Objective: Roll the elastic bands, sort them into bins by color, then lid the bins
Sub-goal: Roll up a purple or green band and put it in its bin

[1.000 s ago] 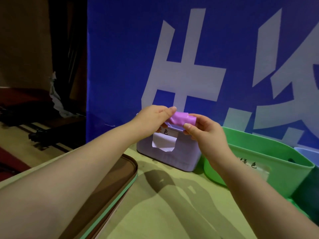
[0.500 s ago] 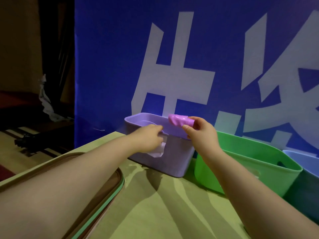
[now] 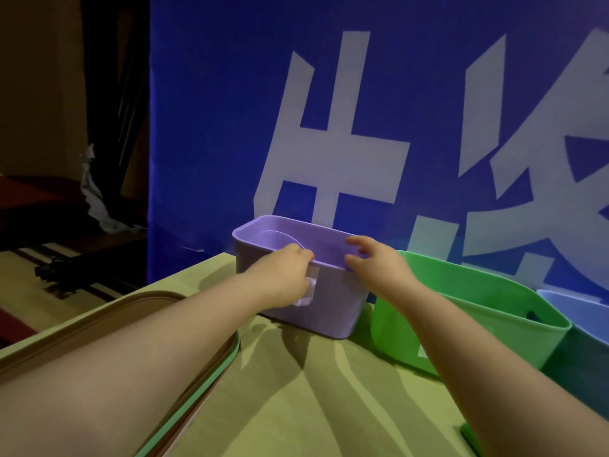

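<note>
Purple bin (image 3: 329, 308): L hand (image 3: 286, 275) grips near rim, R hand (image 3: 375, 262) spread just above.

Three unlidded bins, upright in a row
The purple bin (image 3: 333, 308) stands leftmost, its rounded rim open upward; the green bin (image 3: 461, 334) sits just beside it on the right; the blue bin (image 3: 581, 310) follows, partly cut off.

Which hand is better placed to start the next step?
Right, probably. The right hand hovers open and empty above the rim of the purple bin, next to the green bin; the left hand grips that bin's near rim and would have to let go first.
</note>
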{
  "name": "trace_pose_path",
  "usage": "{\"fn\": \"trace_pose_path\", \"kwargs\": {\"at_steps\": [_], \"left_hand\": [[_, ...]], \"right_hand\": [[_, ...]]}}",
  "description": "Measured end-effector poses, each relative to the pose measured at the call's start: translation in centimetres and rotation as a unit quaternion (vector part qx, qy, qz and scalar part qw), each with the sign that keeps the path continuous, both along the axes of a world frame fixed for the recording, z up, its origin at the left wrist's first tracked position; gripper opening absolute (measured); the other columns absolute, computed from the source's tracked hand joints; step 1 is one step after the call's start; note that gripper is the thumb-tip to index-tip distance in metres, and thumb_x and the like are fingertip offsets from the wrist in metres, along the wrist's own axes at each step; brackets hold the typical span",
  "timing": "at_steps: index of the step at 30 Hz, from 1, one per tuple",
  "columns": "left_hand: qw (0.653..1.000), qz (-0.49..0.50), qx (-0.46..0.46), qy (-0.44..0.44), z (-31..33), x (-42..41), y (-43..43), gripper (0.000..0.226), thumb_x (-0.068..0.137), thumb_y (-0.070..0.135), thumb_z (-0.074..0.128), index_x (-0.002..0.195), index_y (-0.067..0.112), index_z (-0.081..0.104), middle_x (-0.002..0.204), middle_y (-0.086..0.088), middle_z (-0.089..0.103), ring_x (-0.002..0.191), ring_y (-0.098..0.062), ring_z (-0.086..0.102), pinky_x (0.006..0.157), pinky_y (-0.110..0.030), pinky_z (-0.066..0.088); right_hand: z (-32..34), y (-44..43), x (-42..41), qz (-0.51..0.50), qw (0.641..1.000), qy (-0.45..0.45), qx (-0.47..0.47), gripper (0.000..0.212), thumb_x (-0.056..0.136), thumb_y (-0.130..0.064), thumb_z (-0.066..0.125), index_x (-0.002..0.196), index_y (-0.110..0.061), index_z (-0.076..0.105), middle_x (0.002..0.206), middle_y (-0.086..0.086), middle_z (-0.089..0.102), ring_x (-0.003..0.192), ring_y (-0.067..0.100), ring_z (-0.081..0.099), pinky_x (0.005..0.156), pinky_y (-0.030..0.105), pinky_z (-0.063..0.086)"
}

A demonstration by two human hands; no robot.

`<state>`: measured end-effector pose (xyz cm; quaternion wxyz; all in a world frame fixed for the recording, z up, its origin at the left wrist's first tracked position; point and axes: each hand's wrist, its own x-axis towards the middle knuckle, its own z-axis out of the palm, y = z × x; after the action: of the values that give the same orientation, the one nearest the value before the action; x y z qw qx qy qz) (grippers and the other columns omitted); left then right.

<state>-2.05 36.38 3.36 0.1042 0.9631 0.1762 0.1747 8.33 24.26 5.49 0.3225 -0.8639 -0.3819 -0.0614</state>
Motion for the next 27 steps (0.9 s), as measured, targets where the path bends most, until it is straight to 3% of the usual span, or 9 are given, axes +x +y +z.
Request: {"fn": "trace_pose_path", "kwargs": {"at_steps": [5, 9, 14, 17, 21, 24, 27], "left_hand": [[0.999, 0.002, 0.024, 0.035, 0.5, -0.6, -1.1, 0.051, 0.093, 0.027, 0.049, 0.139, 0.015, 0.029, 0.141, -0.005, 0.032, 0.115, -0.026, 0.048, 0.093, -0.036, 0.045], [0.998, 0.007, 0.03, -0.052, 2.1, -0.9, -4.4, 0.046, 0.094, 0.024, 0.044, 0.138, 0.019, 0.035, 0.14, -0.005, 0.037, 0.117, -0.028, 0.048, 0.094, -0.041, 0.043], [0.994, -0.04, 0.04, -0.099, 3.3, -0.9, -11.0, 0.029, 0.093, 0.023, 0.043, 0.121, 0.021, 0.051, 0.116, -0.007, 0.06, 0.105, -0.027, 0.053, 0.081, -0.037, 0.046], [0.991, -0.075, 0.022, -0.11, 3.2, -0.9, -15.2, 0.027, 0.091, 0.021, 0.047, 0.117, 0.023, 0.054, 0.108, -0.006, 0.063, 0.1, -0.028, 0.055, 0.074, -0.035, 0.043], [0.977, -0.126, -0.052, -0.165, 2.6, -1.0, -21.1, 0.018, 0.088, 0.018, 0.051, 0.097, 0.024, 0.065, 0.083, 0.003, 0.063, 0.083, -0.019, 0.057, 0.061, -0.028, 0.036], [0.967, -0.156, -0.096, -0.178, 1.5, -0.5, -25.8, 0.016, 0.089, 0.022, 0.052, 0.093, 0.022, 0.068, 0.082, 0.001, 0.068, 0.079, -0.018, 0.058, 0.066, -0.032, 0.044], [0.96, -0.173, -0.113, -0.189, 0.2, 0.1, -30.1, 0.014, 0.088, 0.022, 0.054, 0.087, 0.021, 0.068, 0.073, 0.001, 0.066, 0.072, -0.016, 0.057, 0.067, -0.033, 0.043]], "right_hand": [[0.3, -3.0, -0.7, -0.001, 0.998, -0.001, 0.06, 0.022, 0.092, -0.02, 0.052, 0.108, -0.017, 0.067, 0.108, 0.002, 0.068, 0.089, 0.014, 0.057, 0.074, 0.023, 0.04], [0.4, -5.7, -2.0, 0.021, 0.995, 0.003, 0.094, 0.013, 0.091, -0.022, 0.055, 0.093, -0.022, 0.068, 0.089, -0.002, 0.068, 0.082, 0.012, 0.059, 0.066, 0.022, 0.037], [1.3, -10.6, -3.9, 0.051, 0.989, 0.024, 0.138, 0.012, 0.089, -0.022, 0.057, 0.084, -0.025, 0.068, 0.08, -0.003, 0.068, 0.081, 0.013, 0.063, 0.075, 0.029, 0.047], [1.4, -14.5, -4.7, 0.054, 0.987, 0.025, 0.152, 0.012, 0.089, -0.024, 0.058, 0.083, -0.026, 0.068, 0.076, -0.008, 0.067, 0.07, 0.002, 0.057, 0.067, 0.022, 0.043], [1.0, -21.1, -5.0, 0.035, 0.984, 0.041, 0.169, 0.018, 0.087, -0.025, 0.059, 0.07, -0.03, 0.064, 0.071, -0.011, 0.066, 0.074, 0.006, 0.06, 0.077, 0.028, 0.049], [0.0, -26.5, -4.6, 0.008, 0.982, 0.042, 0.185, 0.024, 0.084, -0.025, 0.06, 0.062, -0.033, 0.065, 0.071, -0.007, 0.069, 0.079, 0.014, 0.064, 0.084, 0.04, 0.051], [-1.3, -31.4, -4.4, -0.018, 0.981, 0.042, 0.19, 0.022, 0.083, -0.021, 0.061, 0.064, -0.031, 0.066, 0.072, -0.005, 0.07, 0.077, 0.012, 0.064, 0.083, 0.04, 0.051]]}}
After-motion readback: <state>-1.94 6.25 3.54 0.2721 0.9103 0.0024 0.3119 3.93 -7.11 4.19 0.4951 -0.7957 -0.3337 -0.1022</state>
